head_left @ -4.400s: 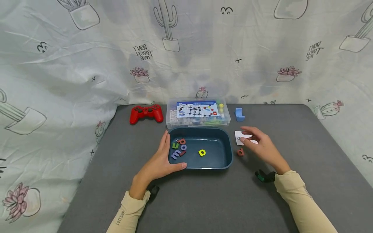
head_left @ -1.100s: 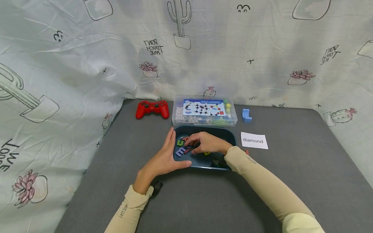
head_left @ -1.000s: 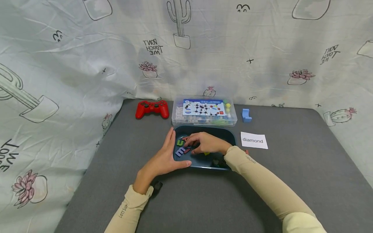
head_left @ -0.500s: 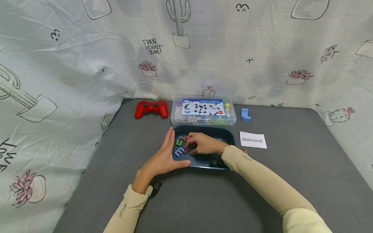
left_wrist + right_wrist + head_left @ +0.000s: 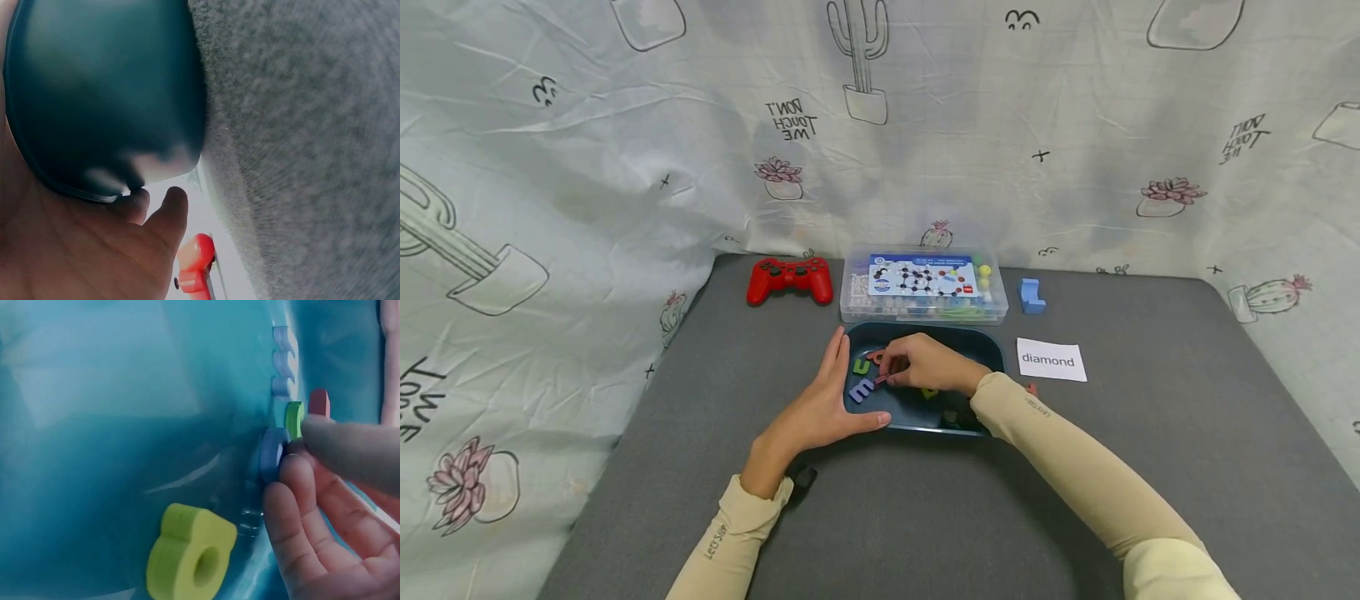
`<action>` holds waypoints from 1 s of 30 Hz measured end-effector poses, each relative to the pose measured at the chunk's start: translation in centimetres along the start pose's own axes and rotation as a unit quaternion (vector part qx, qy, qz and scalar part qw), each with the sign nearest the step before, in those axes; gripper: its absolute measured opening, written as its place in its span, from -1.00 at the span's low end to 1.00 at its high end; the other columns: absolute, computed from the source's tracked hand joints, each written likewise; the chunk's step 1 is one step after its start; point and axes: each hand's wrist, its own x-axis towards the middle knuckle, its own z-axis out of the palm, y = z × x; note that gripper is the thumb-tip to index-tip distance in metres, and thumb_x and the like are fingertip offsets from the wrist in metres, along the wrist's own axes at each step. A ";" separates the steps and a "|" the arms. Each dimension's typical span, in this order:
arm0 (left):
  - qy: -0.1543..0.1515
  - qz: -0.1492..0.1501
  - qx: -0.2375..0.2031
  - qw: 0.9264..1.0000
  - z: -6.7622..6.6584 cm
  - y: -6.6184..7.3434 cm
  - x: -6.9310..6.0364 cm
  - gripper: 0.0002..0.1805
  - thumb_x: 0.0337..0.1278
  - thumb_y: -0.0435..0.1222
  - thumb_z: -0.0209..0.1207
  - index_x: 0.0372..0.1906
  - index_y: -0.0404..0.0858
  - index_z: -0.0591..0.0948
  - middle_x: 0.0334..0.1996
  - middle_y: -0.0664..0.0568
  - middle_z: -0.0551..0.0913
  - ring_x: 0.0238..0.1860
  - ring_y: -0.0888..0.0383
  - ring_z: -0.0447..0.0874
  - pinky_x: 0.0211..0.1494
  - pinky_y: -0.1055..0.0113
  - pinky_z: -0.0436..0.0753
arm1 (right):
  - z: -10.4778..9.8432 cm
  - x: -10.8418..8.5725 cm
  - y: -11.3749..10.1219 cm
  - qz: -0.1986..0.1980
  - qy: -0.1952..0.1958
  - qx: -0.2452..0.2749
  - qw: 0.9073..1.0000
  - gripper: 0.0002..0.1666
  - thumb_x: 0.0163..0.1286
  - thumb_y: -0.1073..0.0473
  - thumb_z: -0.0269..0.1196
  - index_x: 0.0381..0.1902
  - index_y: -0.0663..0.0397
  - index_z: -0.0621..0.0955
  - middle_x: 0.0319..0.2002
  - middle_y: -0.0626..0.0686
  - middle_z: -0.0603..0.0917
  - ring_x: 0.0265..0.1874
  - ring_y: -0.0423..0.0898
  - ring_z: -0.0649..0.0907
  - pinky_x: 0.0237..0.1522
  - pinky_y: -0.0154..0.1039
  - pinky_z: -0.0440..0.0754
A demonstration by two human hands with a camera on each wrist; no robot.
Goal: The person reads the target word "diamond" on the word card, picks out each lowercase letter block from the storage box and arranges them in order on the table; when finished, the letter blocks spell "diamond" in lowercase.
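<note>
My left hand (image 5: 820, 417) lies along the left end of the dark blue tray (image 5: 917, 428), fingers straight against its side and thumb over the front rim. Inside the tray, my right hand (image 5: 934, 364) pinches a narrow red letter piece (image 5: 319, 403) between thumb and forefinger, just above the floor. Around it are a purple m (image 5: 861, 390), a green u-shaped letter (image 5: 861, 367) and a red letter (image 5: 876, 357). A round blue-violet letter (image 5: 272, 453) shows by the fingertips in the right wrist view. The yellow letter (image 5: 194, 550) is partly hidden under the hand in the head view.
Right of the tray lie a white card (image 5: 1051, 360) reading "diamond" and a red letter (image 5: 1032, 388) half behind the sleeve. Behind stand a clear plastic kit box (image 5: 925, 310), a red game controller (image 5: 790, 281) and a light blue block (image 5: 1032, 297). A printed curtain hangs behind.
My right hand has left the card and reached into the tray. Over the last half second it has taken hold of the narrow red letter and raised it slightly. The left hand stays on the tray.
</note>
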 end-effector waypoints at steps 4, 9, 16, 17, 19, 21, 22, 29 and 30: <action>0.004 0.000 0.000 1.000 0.0 0.1 -0.1 0.44 0.17 0.18 0.47 0.76 -0.11 -0.35 0.73 0.12 -0.54 0.71 -0.16 -0.23 0.59 -0.29 0.15 | -0.2 0.0 -0.3 0.006 0.024 0.011 1.000 -0.91 0.48 0.35 0.39 -0.14 0.09 0.78 -0.20 -0.04 0.78 -0.28 -0.17 0.68 -0.13 -0.24 0.71; 0.007 -0.001 0.001 1.000 -0.1 0.1 -0.1 0.44 0.17 0.18 0.47 0.76 -0.11 -0.35 0.73 0.10 -0.53 0.71 -0.16 -0.18 0.58 -0.29 0.19 | -0.3 -0.1 -0.6 0.007 0.048 0.038 0.998 -0.88 0.49 0.34 0.38 -0.07 0.12 0.79 -0.14 -0.04 0.80 -0.24 -0.16 0.70 -0.10 -0.21 0.73; -0.001 -0.004 0.001 1.000 0.0 0.1 -0.1 0.43 0.18 0.19 0.46 0.76 -0.11 -0.34 0.72 0.18 -0.54 0.71 -0.16 -0.18 0.56 -0.30 0.20 | -0.4 -0.5 -0.9 -0.013 0.083 0.111 0.990 -0.84 0.57 0.30 0.33 0.02 0.16 0.78 -0.07 0.00 0.82 -0.09 0.02 0.78 0.05 -0.16 0.74; -0.002 -0.002 -0.001 1.000 0.0 0.1 -0.1 0.43 0.18 0.19 0.45 0.76 -0.11 -0.34 0.72 0.17 -0.54 0.71 -0.16 -0.19 0.57 -0.30 0.20 | -0.4 -0.6 -1.0 -0.016 0.089 0.124 0.988 -0.83 0.58 0.29 0.32 0.03 0.16 0.77 -0.07 0.03 0.82 -0.08 0.06 0.78 0.05 -0.14 0.75; -0.001 0.001 -0.003 1.000 0.0 0.1 -0.1 0.43 0.18 0.18 0.45 0.76 -0.12 -0.34 0.73 0.15 -0.54 0.71 -0.15 -0.20 0.57 -0.29 0.19 | -0.6 -0.9 -1.3 -0.024 0.100 0.146 0.984 -0.81 0.60 0.29 0.29 0.06 0.19 0.76 -0.06 0.11 0.81 -0.05 0.16 0.78 0.06 -0.10 0.75; 0.001 0.004 -0.004 1.000 0.0 0.1 -0.1 0.42 0.19 0.17 0.46 0.76 -0.14 -0.33 0.73 0.14 -0.53 0.71 -0.14 -0.21 0.57 -0.29 0.19 | -0.8 -1.1 -1.5 -0.027 0.109 0.158 0.981 -0.80 0.61 0.28 0.28 0.07 0.21 0.75 -0.05 0.20 0.79 -0.06 0.21 0.77 0.06 -0.07 0.75; 0.002 0.005 -0.005 1.000 0.0 0.1 -0.1 0.42 0.19 0.17 0.46 0.76 -0.15 -0.33 0.73 0.13 -0.53 0.71 -0.14 -0.21 0.57 -0.29 0.18 | -1.0 -1.2 -1.5 -0.029 0.111 0.166 0.979 -0.80 0.61 0.28 0.28 0.07 0.22 0.75 -0.04 0.24 0.78 -0.05 0.23 0.77 0.07 -0.05 0.75; 0.004 -0.004 -0.004 1.000 0.0 0.2 -0.1 0.43 0.17 0.18 0.47 0.76 -0.14 -0.33 0.72 0.17 -0.54 0.72 -0.13 -0.23 0.57 -0.30 0.18 | -1.9 -2.7 -1.6 -0.018 0.123 0.219 0.968 -0.86 0.61 0.32 0.26 0.01 0.28 0.70 0.15 0.28 0.70 0.10 0.16 0.74 0.21 0.03 0.69; 0.004 -0.006 -0.004 1.000 0.1 0.2 -0.1 0.44 0.16 0.18 0.47 0.76 -0.13 -0.33 0.72 0.18 -0.54 0.71 -0.14 -0.22 0.57 -0.30 0.18 | -2.1 -2.9 -1.5 -0.019 0.121 0.235 0.964 -0.86 0.61 0.34 0.25 0.01 0.30 0.67 0.18 0.31 0.68 0.13 0.19 0.73 0.24 0.08 0.67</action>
